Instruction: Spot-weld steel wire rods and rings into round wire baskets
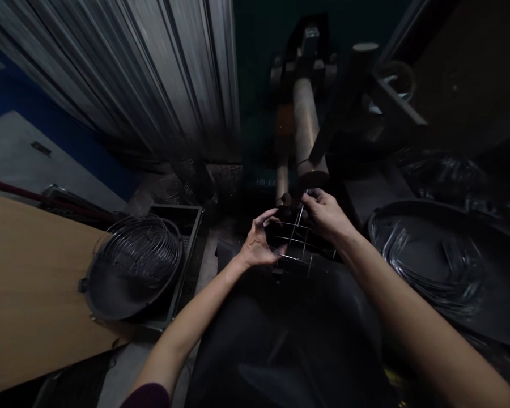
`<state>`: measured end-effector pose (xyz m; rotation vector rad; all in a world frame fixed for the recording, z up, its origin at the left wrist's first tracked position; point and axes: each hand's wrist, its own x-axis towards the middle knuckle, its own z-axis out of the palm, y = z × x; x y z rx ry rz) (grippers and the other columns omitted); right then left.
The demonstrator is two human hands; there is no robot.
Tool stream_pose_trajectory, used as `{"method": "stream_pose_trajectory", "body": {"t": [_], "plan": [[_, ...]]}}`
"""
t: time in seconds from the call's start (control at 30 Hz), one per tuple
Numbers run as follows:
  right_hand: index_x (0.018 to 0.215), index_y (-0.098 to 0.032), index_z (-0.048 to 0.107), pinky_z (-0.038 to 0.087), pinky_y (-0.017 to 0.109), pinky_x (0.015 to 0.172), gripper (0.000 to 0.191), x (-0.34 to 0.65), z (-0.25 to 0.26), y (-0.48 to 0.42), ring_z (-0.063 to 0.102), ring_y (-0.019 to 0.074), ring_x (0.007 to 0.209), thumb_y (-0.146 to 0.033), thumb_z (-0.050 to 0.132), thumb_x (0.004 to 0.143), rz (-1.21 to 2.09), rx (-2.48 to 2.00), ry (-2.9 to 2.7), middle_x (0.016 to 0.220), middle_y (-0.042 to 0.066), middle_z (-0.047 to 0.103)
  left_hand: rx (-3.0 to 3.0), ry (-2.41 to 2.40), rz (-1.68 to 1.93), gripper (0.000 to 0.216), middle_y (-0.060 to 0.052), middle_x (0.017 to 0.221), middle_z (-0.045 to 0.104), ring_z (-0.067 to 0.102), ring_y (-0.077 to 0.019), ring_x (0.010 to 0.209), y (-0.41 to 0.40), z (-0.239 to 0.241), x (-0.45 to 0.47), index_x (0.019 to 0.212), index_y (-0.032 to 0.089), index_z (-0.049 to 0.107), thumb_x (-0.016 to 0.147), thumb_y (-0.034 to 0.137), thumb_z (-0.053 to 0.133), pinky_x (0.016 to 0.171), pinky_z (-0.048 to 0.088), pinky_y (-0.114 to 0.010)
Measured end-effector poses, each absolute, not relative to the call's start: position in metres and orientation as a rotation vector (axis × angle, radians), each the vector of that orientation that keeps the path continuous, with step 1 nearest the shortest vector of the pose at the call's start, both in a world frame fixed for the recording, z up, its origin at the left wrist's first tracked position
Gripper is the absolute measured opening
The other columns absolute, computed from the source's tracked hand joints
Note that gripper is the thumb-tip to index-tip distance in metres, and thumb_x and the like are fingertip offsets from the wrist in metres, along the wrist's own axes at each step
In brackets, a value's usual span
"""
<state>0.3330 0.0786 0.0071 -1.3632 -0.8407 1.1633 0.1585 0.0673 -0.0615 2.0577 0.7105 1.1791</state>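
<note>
A small grid of thin metal wires (296,240) is held in front of me, just below the end of a thick metal cylinder (306,122) on a dark machine. My left hand (257,243) is curled around the grid's left side, with the thumb at a lower wire and the fingers near an upper one. Pinched in my right hand (325,214) is a wire at the grid's upper end, close under the cylinder; the fingertips are partly in shadow. A thinner rod (283,178) of the machine ends just above the grid, between my hands.
On the left, a dark round basin (119,292) holds many wire rings (141,243) and rests on a dark crate (195,218). A large basin (504,289) with bent wires (412,277) stands right. A wooden board (34,289) lies far left.
</note>
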Motion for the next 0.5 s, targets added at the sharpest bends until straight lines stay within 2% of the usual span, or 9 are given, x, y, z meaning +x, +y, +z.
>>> {"method": "stream_pose_trajectory", "body": {"t": [0.13, 0.33, 0.5], "plan": [[0.076, -0.020, 0.048, 0.025, 0.020, 0.035, 0.037, 0.333, 0.008, 0.090, 0.038, 0.0072, 0.038, -0.044, 0.073, 0.065, 1.136, -1.357, -0.889, 0.046, -0.008, 0.043, 2.049, 0.660, 1.212, 0.089, -0.007, 0.108, 0.052, 0.056, -0.0215, 0.103, 0.081, -0.059, 0.161, 0.134, 0.021, 0.019, 0.063, 0.017, 0.071, 0.097, 0.043, -0.043], [0.073, -0.020, 0.050, 0.033, 0.021, 0.040, 0.038, 0.330, 0.001, 0.103, 0.043, 0.0089, 0.045, -0.046, 0.074, 0.061, 1.067, -1.281, -0.898, 0.049, -0.007, 0.045, 1.999, 0.629, 1.221, 0.087, -0.006, 0.104, 0.052, 0.056, -0.0200, 0.099, 0.092, -0.055, 0.160, 0.132, 0.023, 0.018, 0.064, 0.017, 0.070, 0.091, 0.046, -0.041], [0.071, -0.020, 0.049, 0.037, 0.021, 0.042, 0.035, 0.331, -0.004, 0.109, 0.045, 0.0085, 0.046, -0.041, 0.076, 0.060, 1.105, -1.260, -0.848, 0.055, -0.006, 0.048, 2.049, 0.638, 1.230, 0.087, -0.007, 0.108, 0.050, 0.055, -0.0208, 0.101, 0.100, -0.053, 0.160, 0.133, 0.023, 0.021, 0.063, 0.018, 0.071, 0.093, 0.045, -0.041]]}}
